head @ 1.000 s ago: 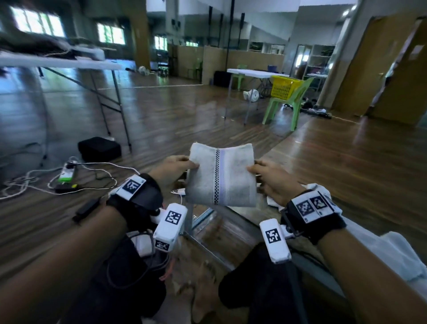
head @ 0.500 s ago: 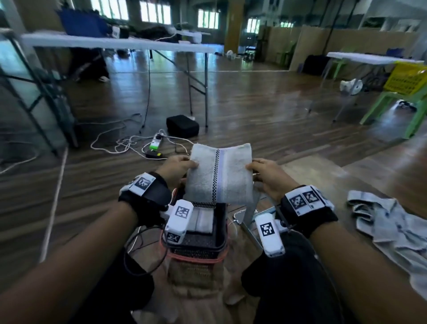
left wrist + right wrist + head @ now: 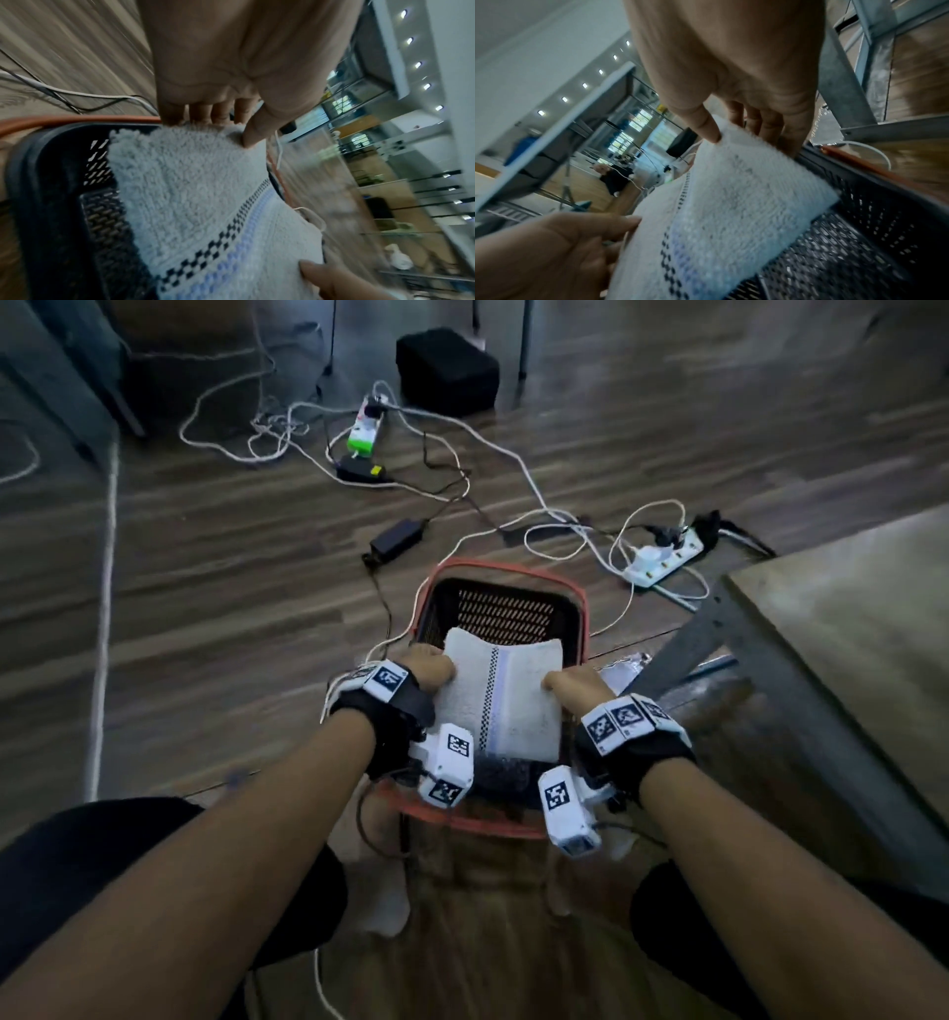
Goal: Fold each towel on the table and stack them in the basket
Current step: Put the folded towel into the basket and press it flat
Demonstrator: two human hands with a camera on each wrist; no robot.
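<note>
A folded white towel (image 3: 500, 693) with a black checked stripe and a pale blue band hangs over the black mesh basket (image 3: 506, 611) with its orange rim. My left hand (image 3: 429, 670) pinches the towel's left edge, thumb on top. My right hand (image 3: 567, 684) pinches the right edge the same way. In the left wrist view the towel (image 3: 195, 194) tilts down into the basket (image 3: 51, 182) under my left hand (image 3: 218, 121). In the right wrist view my right hand (image 3: 744, 130) holds the towel (image 3: 731, 213) just above the basket wall (image 3: 872, 203). What lies under the towel is hidden.
The basket stands on the wooden floor by my knees. The table's corner (image 3: 842, 629) and its grey metal leg (image 3: 683, 654) are at the right. Cables, power strips (image 3: 662, 562) and a black box (image 3: 447, 369) lie on the floor beyond the basket.
Both hands have carried the folded towel from in front of me, left and down, to just over the basket. My view has tipped down toward the floor.
</note>
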